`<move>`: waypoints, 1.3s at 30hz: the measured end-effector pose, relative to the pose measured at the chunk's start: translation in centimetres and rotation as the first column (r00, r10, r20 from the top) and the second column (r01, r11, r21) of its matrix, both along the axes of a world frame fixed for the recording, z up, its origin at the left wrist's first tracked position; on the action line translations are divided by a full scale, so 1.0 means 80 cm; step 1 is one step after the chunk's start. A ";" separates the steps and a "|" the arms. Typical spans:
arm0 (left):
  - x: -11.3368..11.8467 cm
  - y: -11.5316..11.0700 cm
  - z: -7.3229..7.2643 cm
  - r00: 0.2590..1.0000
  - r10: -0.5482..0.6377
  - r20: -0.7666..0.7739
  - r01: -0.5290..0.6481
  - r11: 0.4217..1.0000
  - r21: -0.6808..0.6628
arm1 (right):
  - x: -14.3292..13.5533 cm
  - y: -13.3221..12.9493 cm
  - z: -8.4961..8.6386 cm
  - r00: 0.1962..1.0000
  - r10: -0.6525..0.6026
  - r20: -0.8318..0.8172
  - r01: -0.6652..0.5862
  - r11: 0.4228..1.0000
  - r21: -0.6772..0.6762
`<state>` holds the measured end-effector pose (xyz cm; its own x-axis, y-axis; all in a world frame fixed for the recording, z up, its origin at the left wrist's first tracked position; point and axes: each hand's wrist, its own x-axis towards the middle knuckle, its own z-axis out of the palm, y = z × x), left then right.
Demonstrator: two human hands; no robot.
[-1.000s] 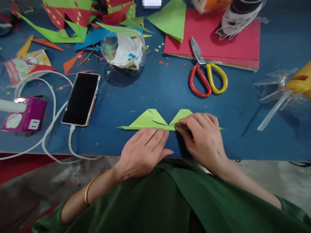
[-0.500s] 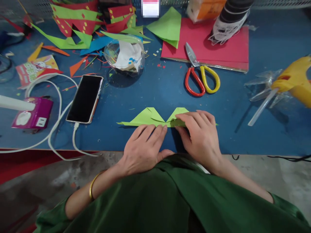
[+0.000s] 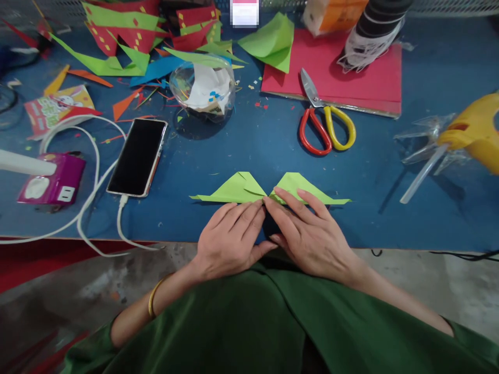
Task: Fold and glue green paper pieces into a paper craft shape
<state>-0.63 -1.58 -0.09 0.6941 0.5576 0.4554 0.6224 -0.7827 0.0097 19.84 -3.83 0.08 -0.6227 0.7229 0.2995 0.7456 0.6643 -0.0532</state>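
Note:
A folded piece of light green paper (image 3: pixel 236 188) lies flat on the blue table near its front edge, with two peaks that meet in a notch at the middle and a thin pointed tip at each end. My left hand (image 3: pixel 232 236) lies flat with its fingertips on the paper's lower edge, left of the notch. On the other side my right hand (image 3: pixel 312 234) rests palm down, fingers stretched over the right half and the index fingertip beside the notch. Both thumbs point inward, their tips almost meeting below the paper.
Scissors (image 3: pixel 317 101) with red and yellow handles lie beyond the paper, partly on red sheets (image 3: pixel 370 88). A yellow glue gun (image 3: pixel 468 124) is at the right. To the left are a charging phone (image 3: pixel 137 157), a purple power adapter (image 3: pixel 52 179) and a clear bowl (image 3: pixel 183 96) of scraps.
My right hand has moved left toward the notch, and its fingers have gone from gripping the right half's edge to lying spread on it. My left hand has stayed nearly in place.

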 end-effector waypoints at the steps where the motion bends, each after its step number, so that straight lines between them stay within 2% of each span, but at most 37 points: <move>1: 0.000 0.000 0.000 1.000 -0.002 0.002 0.002 1.000 0.001 | 0.000 0.000 0.000 1.000 0.005 0.013 -0.005 1.000 0.003; 4: 0.000 0.000 0.000 1.000 -0.004 0.001 0.004 1.000 -0.002 | 0.002 -0.001 0.000 1.000 -0.005 -0.010 0.005 0.999 -0.032; 7: 0.000 0.000 -0.001 1.000 0.001 0.003 -0.001 1.000 0.003 | 0.008 -0.002 0.002 0.981 -0.091 -0.169 0.072 0.990 -0.118; 10: -0.001 -0.001 -0.002 1.000 0.003 0.009 -0.003 1.000 0.010 | 0.013 -0.004 0.003 0.947 -0.147 -0.285 0.110 0.984 -0.140; 20: -0.001 -0.002 -0.007 1.000 -0.003 0.003 0.003 1.000 -0.009 | 0.000 -0.006 0.003 1.000 -0.016 -0.020 0.014 0.995 -0.095; 26: 0.001 -0.002 -0.007 1.000 0.007 0.003 -0.008 1.000 0.003 | 0.007 -0.010 0.001 0.995 -0.038 -0.091 0.025 0.990 -0.138; 32: 0.001 -0.002 -0.006 1.000 0.011 0.015 -0.011 1.000 0.006 | 0.005 -0.013 0.000 0.996 -0.059 -0.067 0.053 0.994 -0.099; 39: 0.002 -0.004 0.000 0.998 0.002 -0.070 -0.004 1.000 -0.030 | 0.009 -0.017 -0.001 0.991 -0.089 -0.099 0.081 0.993 -0.087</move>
<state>-0.48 -1.88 -0.07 0.7220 0.5722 0.3891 0.6245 -0.7810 -0.0102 20.53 -5.22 -0.02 -0.5271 0.7967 0.2956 0.7869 0.5889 -0.1841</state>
